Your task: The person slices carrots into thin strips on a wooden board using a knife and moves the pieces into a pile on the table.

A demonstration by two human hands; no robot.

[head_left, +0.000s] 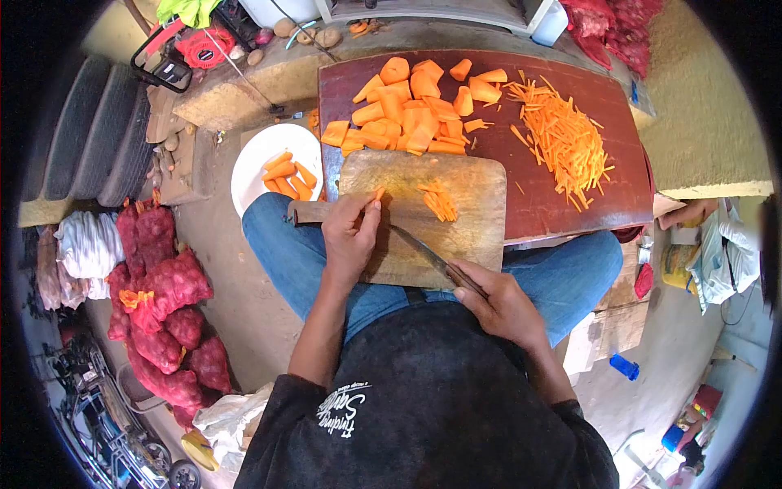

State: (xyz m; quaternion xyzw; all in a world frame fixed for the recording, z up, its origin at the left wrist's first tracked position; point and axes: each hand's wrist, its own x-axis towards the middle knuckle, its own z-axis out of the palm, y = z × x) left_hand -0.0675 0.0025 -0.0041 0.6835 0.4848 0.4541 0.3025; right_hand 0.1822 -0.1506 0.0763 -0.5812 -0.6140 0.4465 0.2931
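My right hand is closed round the handle of a knife, its blade pointing up and left over the wooden cutting board. Above the board's left side, my left hand pinches a small piece of carrot between thumb and fingers. A little bunch of carrot sticks lies on the board to the right of that hand. The board rests across my lap against the table edge. Its own handle sticks out at the left, partly behind my left hand.
On the dark red table lie a heap of peeled carrot chunks and a pile of thin carrot strips. A white bowl with several carrots stands at the left. Red net sacks sit on the floor farther left, near stacked tyres.
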